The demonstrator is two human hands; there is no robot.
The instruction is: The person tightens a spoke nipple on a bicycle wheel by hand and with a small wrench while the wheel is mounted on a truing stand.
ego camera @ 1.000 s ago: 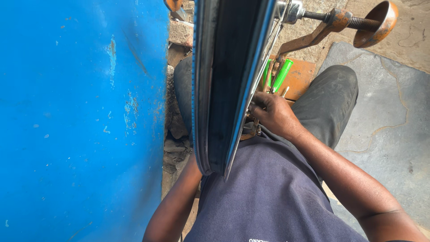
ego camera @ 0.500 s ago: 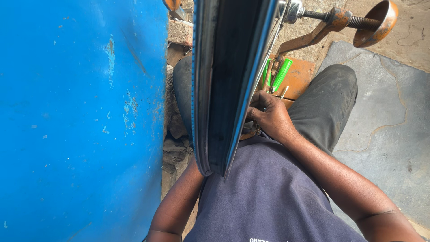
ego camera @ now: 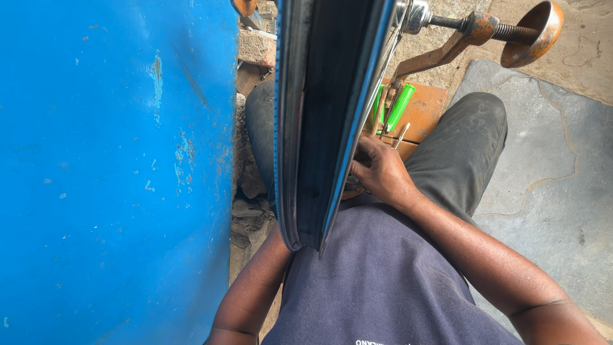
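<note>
One view only, the head camera looking straight down, and honestly not much has changed since half a second back: the wheel hasn't budged, and the right hand (ego camera: 382, 174) sits in the same spot against it, maybe nudged a hair further in toward the spokes.

Counting stuff: one bicycle wheel rim, shiny chrome edges with a dark inner channel (ego camera: 325, 121), standing upright edge-on between the person's knees and running from the top of the picture down to the chest. One rusty orange truing stand arm (ego camera: 440, 54) holds its axle at the top, with one threaded bolt and one round orange cup-shaped knob (ego camera: 533, 29) on the end. Two green plastic tool handles (ego camera: 399, 107) lie on a rusty orange metal tray (ego camera: 428, 115), just behind the right hand. One big blue painted metal sheet (ego camera: 115, 172) fills the whole left side.

Two hands in play, but only one shows. The right hand's fingers (ego camera: 364, 169) are curled and clenched in at the rim's right side by the spokes; can't make out what they pinch. The left forearm (ego camera: 252, 287) goes up behind the rim, so that hand is hidden and I can't tell its grip.
</note>
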